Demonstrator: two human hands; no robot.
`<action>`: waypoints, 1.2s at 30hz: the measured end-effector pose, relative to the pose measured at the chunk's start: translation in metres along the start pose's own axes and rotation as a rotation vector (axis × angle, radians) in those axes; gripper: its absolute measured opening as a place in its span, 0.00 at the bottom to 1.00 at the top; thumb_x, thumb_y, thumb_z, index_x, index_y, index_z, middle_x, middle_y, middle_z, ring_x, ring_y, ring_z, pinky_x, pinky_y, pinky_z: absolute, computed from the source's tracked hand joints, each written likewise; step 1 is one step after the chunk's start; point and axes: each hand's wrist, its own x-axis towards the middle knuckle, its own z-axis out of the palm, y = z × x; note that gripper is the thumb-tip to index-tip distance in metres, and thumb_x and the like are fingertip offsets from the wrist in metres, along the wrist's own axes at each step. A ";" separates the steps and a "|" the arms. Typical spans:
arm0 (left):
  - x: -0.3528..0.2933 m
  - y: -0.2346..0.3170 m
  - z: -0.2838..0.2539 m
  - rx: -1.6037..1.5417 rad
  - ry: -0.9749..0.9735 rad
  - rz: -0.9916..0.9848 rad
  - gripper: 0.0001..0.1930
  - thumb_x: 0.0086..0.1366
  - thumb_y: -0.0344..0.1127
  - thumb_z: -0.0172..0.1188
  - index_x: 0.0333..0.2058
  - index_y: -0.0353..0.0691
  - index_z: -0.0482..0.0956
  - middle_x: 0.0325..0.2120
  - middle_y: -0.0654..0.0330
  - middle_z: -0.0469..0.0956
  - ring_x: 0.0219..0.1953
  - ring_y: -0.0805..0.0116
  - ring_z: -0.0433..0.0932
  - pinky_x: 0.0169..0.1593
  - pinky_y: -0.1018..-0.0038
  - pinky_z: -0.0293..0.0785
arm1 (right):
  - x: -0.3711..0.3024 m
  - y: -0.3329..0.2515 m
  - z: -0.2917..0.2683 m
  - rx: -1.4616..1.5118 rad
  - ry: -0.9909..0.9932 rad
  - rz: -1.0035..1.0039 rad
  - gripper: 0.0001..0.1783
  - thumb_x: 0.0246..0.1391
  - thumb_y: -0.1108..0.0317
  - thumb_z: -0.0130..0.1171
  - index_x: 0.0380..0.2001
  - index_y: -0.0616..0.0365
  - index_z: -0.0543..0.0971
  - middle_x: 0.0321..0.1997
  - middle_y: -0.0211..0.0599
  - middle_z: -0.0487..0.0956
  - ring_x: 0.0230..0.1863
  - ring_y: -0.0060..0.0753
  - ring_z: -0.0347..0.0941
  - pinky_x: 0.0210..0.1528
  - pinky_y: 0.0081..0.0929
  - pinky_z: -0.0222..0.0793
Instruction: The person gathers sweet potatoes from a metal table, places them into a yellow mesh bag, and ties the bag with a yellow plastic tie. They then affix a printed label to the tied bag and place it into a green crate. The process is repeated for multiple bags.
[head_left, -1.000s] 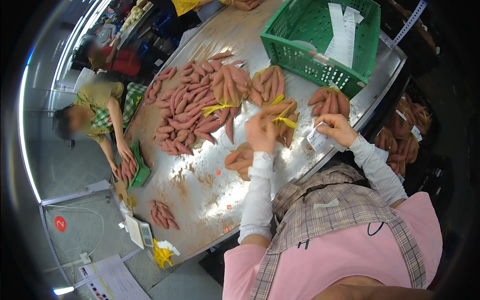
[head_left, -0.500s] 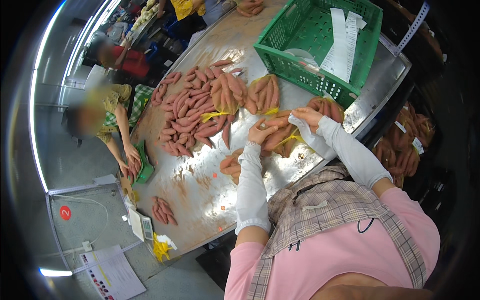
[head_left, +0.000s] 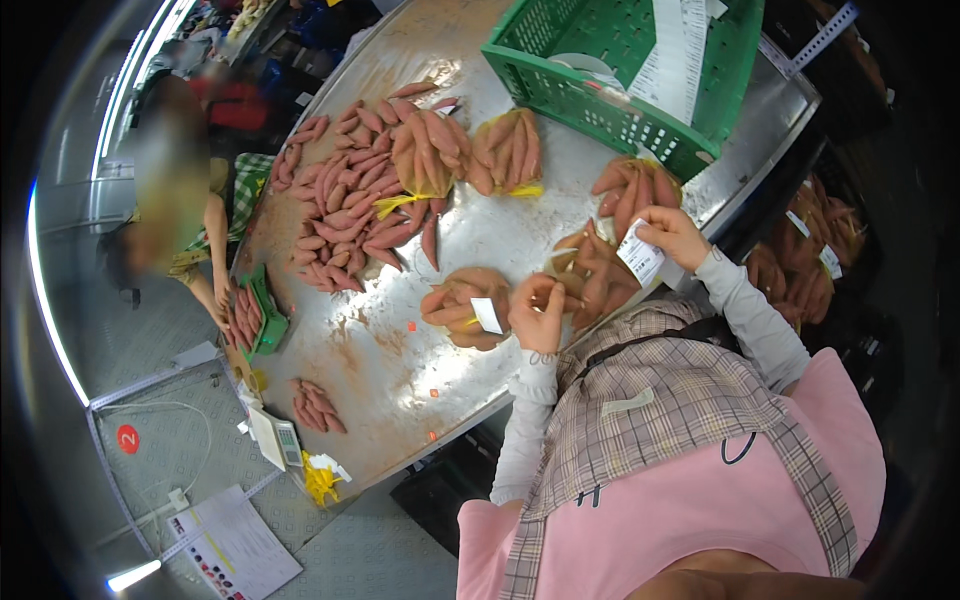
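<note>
My right hand (head_left: 675, 238) pinches a white printed label (head_left: 640, 252) by its edge, over a yellow net bag of sweet potatoes (head_left: 603, 280) at the table's near edge. Against the left side of that bag, my left hand (head_left: 538, 312) has its thumb and fingers pressed together; what lies between them is hidden. To its left sits another net bag of sweet potatoes (head_left: 460, 300) with a white label (head_left: 486, 315) on it. Just beyond my right hand lies a third bagged bunch (head_left: 640, 188).
A green plastic crate (head_left: 600, 110) with paper strips stands at the far right. Loose sweet potatoes (head_left: 345, 205) are heaped left of two tied net bags (head_left: 505, 150). Across the metal table, a person handles a small green basket (head_left: 268, 318) near a scale (head_left: 275, 437).
The long white strip that hung from my right hand is gone from sight, and a single label is in its fingers. My left hand has drawn nearer to me, baring the labelled bag.
</note>
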 end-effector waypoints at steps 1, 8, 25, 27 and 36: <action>0.005 0.015 -0.001 0.318 0.144 0.182 0.17 0.52 0.37 0.67 0.40 0.35 0.79 0.45 0.50 0.79 0.52 0.52 0.73 0.57 0.62 0.66 | -0.003 -0.017 0.007 0.080 -0.030 0.060 0.11 0.60 0.67 0.57 0.42 0.62 0.79 0.36 0.31 0.81 0.36 0.19 0.77 0.38 0.18 0.71; 0.108 -0.040 -0.003 0.275 0.000 0.283 0.31 0.51 0.35 0.66 0.54 0.31 0.73 0.50 0.43 0.75 0.54 0.52 0.73 0.57 0.66 0.68 | 0.015 -0.011 0.051 0.083 -0.217 0.069 0.17 0.53 0.73 0.62 0.47 0.65 0.78 0.45 0.34 0.80 0.48 0.24 0.75 0.52 0.23 0.69; 0.034 -0.048 0.021 -0.863 -0.175 -0.427 0.09 0.67 0.35 0.59 0.38 0.34 0.80 0.28 0.58 0.82 0.25 0.71 0.80 0.28 0.78 0.76 | 0.031 -0.006 0.090 -0.039 -0.191 0.028 0.13 0.57 0.71 0.57 0.44 0.63 0.77 0.38 0.32 0.81 0.41 0.18 0.75 0.44 0.20 0.70; 0.043 -0.048 0.021 -0.955 -0.136 -0.432 0.09 0.68 0.34 0.57 0.40 0.34 0.79 0.31 0.57 0.82 0.29 0.70 0.81 0.32 0.76 0.78 | 0.042 0.006 0.089 -0.143 -0.187 -0.036 0.14 0.54 0.74 0.58 0.45 0.61 0.77 0.39 0.33 0.81 0.41 0.20 0.75 0.45 0.22 0.71; 0.053 -0.050 0.030 -0.900 -0.132 -0.363 0.12 0.68 0.33 0.57 0.44 0.29 0.77 0.34 0.55 0.82 0.33 0.66 0.82 0.36 0.74 0.80 | 0.055 0.019 0.088 -0.175 -0.007 0.017 0.16 0.50 0.69 0.67 0.42 0.62 0.78 0.37 0.30 0.80 0.39 0.20 0.75 0.43 0.21 0.71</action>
